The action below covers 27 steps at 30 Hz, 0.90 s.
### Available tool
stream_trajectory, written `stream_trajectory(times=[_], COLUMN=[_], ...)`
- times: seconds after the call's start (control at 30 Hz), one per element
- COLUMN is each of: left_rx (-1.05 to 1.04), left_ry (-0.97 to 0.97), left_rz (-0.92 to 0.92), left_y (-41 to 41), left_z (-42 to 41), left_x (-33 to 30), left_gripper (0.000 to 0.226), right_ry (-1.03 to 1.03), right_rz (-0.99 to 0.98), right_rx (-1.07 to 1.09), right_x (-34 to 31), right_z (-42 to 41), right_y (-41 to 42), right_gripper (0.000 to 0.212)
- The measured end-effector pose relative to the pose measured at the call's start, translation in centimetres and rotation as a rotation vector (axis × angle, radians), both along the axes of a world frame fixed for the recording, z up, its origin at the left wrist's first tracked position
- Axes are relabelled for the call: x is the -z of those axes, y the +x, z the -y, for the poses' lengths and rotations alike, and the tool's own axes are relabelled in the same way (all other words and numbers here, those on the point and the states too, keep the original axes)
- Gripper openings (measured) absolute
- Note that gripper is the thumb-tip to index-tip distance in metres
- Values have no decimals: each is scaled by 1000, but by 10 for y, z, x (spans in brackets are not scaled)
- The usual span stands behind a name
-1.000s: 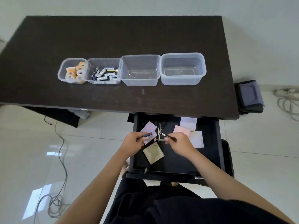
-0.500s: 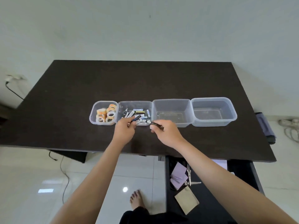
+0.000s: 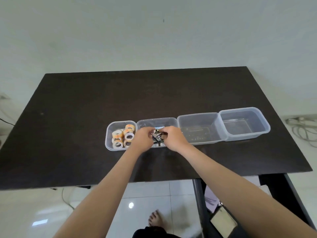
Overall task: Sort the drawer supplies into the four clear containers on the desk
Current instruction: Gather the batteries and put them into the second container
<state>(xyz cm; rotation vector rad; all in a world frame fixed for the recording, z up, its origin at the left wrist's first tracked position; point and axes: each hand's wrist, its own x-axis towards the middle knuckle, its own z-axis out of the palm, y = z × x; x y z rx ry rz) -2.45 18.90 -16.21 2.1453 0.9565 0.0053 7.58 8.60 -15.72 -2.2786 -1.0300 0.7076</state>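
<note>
A pale, bare wall (image 3: 154,31) fills the upper half of the view, and below it a glossy white tiled floor (image 3: 151,191) shows at the near edge, with a loose cable (image 3: 66,198) trailing across it on the left and a coil of white cord (image 3: 303,129) lying by the wall on the right. Against that wall stands the dark brown desk (image 3: 85,109), its matte top taking up most of the middle. Under its near right corner an open black drawer (image 3: 199,203) sticks out toward the person, holding a pale purple note pad (image 3: 210,200) and a tan pad (image 3: 223,220). On the desk four clear containers sit in a row, each touching the next: the rightmost container (image 3: 264,133) and the third container (image 3: 216,124) hold nothing visible, the second container (image 3: 145,121) holds batteries (image 3: 158,136), and the leftmost container (image 3: 109,134) holds rolls of tape (image 3: 127,134). Both bare forearms reach over the near desk edge into the second container. The left hand (image 3: 142,140) and the right hand (image 3: 173,139) have their fingers curled down among the batteries; the small dark pieces at the fingertips are blurred, so whether either hand is pinching one cannot be told. A bare foot (image 3: 155,219) rests on the tiles below.
</note>
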Motion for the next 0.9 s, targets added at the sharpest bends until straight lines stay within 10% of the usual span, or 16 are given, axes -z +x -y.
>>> stream_trajectory(times=[0.53,0.9], left_rx=[-46,33], left_ry=[197,-108], left_rz=[481,277], left_y=[-33,-19], left_z=[92,289], left_x=[16,83], left_gripper=[25,20], right_ry=[450,119], right_rz=[118,75], right_rx=[-17,-123], right_x=[4,82], right_z=[92,296], right_y=[-8,21], right_gripper=[22,18])
